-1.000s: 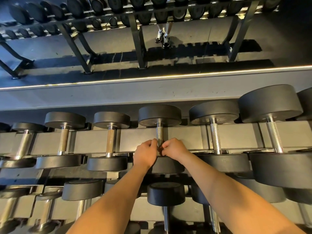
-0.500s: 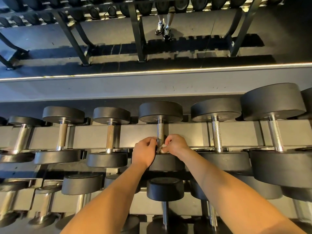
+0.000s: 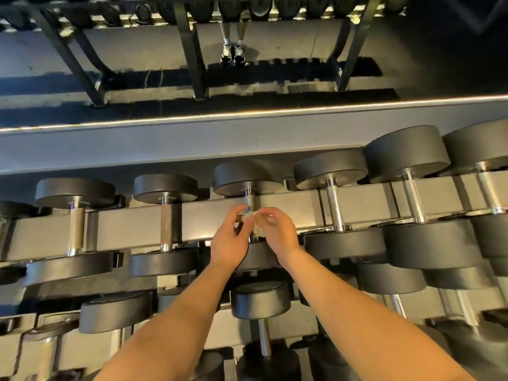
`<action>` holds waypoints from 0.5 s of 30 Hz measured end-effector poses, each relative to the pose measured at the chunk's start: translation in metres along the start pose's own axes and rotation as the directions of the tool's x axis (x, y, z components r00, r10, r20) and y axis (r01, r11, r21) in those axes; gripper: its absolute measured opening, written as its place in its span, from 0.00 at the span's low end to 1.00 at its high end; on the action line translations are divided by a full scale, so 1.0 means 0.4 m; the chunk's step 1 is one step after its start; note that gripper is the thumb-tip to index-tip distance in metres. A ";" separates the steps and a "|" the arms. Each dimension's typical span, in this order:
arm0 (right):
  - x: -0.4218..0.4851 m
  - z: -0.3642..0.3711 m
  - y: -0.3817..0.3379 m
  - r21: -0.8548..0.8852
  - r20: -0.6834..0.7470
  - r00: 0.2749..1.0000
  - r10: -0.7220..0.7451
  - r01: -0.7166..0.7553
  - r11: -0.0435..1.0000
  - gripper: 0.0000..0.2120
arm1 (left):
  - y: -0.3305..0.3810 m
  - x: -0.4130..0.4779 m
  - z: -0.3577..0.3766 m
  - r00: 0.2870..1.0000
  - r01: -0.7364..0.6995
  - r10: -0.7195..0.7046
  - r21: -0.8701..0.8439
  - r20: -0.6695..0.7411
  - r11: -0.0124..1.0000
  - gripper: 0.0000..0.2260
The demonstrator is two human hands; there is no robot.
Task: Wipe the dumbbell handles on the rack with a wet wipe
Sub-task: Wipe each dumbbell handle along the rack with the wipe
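Left hand (image 3: 229, 240), right hand (image 3: 277, 233) both pinch one wet wipe (image 3: 257, 225) at one dumbbell handle (image 3: 250, 200).

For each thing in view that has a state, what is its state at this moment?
middle dumbbell handle: lying on the rack, upper part bare.
wet wipe: crumpled, against the lower part of that handle.
right hand: fingers curled on the wet wipe.
left hand: beside the wet wipe, grip unclear, blurred.
neighbouring dumbbells: resting on the rack, untouched.
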State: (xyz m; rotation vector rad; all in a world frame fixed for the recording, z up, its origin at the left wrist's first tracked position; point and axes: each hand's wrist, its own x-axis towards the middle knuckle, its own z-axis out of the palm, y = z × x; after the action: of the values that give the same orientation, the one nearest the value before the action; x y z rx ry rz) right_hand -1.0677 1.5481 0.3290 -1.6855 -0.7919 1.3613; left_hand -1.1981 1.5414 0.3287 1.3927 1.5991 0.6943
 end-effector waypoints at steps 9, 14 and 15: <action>-0.041 0.039 0.020 -0.311 -0.163 0.971 -0.172 0.115 0.943 0.13 | -0.035 0.040 -0.028 0.999 -0.035 0.032 -0.166 -0.020 0.986 0.04; -0.032 0.047 0.019 -0.464 -0.222 0.957 -0.184 0.063 0.884 0.12 | -0.034 0.090 -0.030 0.994 -0.031 0.004 -0.239 -0.114 0.971 0.07; -0.032 0.050 0.021 -0.461 -0.237 0.952 -0.196 0.067 0.885 0.12 | -0.026 0.106 -0.024 0.996 -0.030 0.010 -0.229 -0.087 0.973 0.08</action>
State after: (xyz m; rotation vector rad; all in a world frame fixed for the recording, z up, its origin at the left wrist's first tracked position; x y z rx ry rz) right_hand -1.0900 1.5372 0.3256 -2.0766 -1.0909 0.8558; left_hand -1.2108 1.5813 0.3136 1.2250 1.5172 0.9314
